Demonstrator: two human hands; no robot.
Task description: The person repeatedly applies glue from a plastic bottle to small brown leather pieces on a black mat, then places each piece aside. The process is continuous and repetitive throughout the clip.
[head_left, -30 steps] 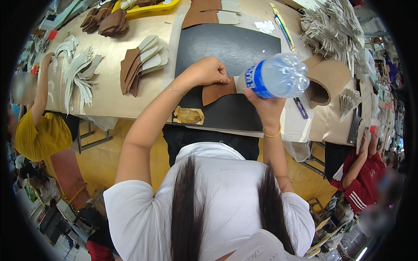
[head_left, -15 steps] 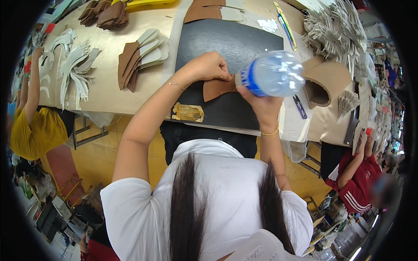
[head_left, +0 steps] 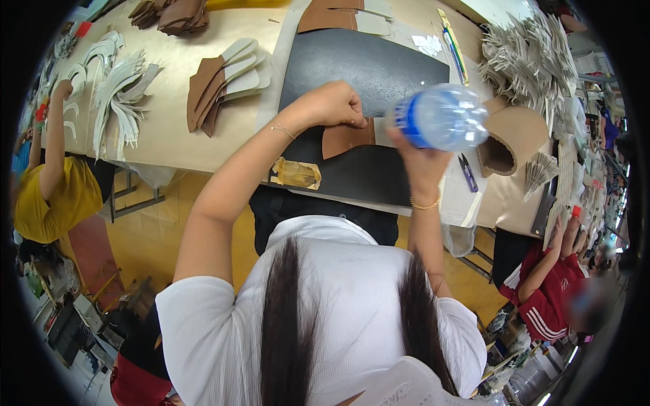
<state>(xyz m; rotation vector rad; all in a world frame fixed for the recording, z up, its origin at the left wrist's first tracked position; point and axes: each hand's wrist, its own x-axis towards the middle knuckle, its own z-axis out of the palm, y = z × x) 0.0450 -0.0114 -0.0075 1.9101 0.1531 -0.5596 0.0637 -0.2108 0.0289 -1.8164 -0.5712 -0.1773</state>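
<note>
My left hand [head_left: 336,105] is closed, its fingertips at the upper edge of a brown leather-like piece [head_left: 347,140] that lies on a black board [head_left: 365,64]. A pale section shows at the right side of this piece. Clear and with a blue label, a plastic bottle [head_left: 450,118] is tilted in my right hand [head_left: 425,162], its base toward the upper right. The bottle's neck end is hidden by my fingers, just right of the brown piece. On the board's near left part is a worn yellowish patch [head_left: 298,174].
Fanned brown-and-pale pieces [head_left: 227,81] lie left of the board, with white strips [head_left: 122,101] beyond. Small purple-handled snips [head_left: 468,174], a cardboard tube [head_left: 511,142] and a pale bundle [head_left: 528,64] are to the right. Co-workers [head_left: 57,196] sit on both sides.
My right hand has moved the bottle a little to the right, away from the brown piece, uncovering its pale section. My left hand stays at the piece's edge. The view has shifted slightly.
</note>
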